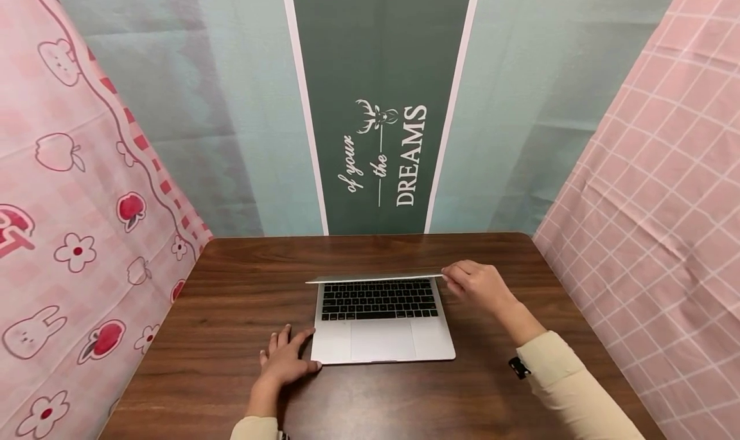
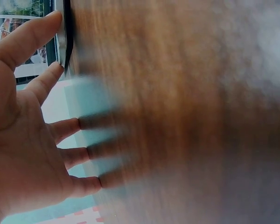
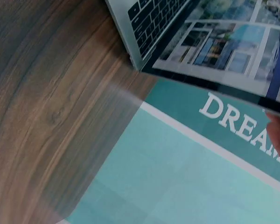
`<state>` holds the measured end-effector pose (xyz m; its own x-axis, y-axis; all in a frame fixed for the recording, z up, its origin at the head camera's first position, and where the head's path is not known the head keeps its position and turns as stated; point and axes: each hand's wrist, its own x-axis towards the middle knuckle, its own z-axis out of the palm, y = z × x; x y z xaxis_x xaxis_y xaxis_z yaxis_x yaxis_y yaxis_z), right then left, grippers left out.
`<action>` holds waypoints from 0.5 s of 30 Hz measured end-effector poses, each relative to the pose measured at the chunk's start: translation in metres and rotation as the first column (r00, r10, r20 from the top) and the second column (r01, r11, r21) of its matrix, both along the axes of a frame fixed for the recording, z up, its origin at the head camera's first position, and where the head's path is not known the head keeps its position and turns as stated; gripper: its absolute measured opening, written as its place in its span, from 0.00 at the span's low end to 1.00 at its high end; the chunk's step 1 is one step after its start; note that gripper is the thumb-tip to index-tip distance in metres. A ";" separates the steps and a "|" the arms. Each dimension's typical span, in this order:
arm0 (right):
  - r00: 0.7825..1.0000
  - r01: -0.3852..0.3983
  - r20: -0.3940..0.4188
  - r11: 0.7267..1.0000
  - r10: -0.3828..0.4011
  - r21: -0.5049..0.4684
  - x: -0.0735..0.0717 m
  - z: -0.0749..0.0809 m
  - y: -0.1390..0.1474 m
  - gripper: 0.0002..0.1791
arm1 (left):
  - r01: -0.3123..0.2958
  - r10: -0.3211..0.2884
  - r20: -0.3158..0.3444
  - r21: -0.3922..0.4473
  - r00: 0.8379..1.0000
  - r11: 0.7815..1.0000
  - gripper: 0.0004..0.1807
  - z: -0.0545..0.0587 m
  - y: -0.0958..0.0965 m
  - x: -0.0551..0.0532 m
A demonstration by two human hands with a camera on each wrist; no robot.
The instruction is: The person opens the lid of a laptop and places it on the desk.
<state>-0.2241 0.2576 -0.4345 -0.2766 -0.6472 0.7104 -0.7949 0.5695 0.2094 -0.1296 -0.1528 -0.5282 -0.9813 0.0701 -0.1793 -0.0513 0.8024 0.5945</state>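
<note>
A silver laptop with black keys lies on the wooden table, its lid tilted partway up and seen almost edge-on from the head. In the right wrist view its screen is lit with pictures. My right hand pinches the lid's upper right corner, and only its fingertips show in the right wrist view. At the base's front left corner, my left hand is spread on the table. Its thumb and index finger touch the base's left edge; the other fingers stretch out over the wood.
The brown wooden table has rounded far corners. Behind it hangs a green and pale blue curtain with white lettering. Pink cloths hang at both sides, a patterned one on the left and a checked one on the right.
</note>
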 end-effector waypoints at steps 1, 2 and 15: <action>1.000 0.000 -0.001 1.000 0.000 -0.018 -0.001 0.000 0.001 0.15 | 0.000 0.000 -0.001 0.002 1.000 1.000 0.39 0.000 0.000 0.000; 1.000 0.001 -0.005 0.999 -0.001 -0.036 -0.001 0.000 0.002 0.15 | 0.000 0.000 -0.002 0.002 1.000 1.000 0.39 0.000 0.000 0.000; 0.998 0.058 -0.024 0.987 -0.062 -0.149 -0.007 -0.006 0.002 0.15 | 0.000 0.000 -0.004 -0.002 1.000 1.000 0.39 -0.001 0.001 -0.001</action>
<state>-0.2311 0.2594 -0.4404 -0.2904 -0.5170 0.8052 -0.7531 0.6426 0.1410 -0.1306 -0.1514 -0.5295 -0.9821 0.0699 -0.1750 -0.0485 0.8037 0.5931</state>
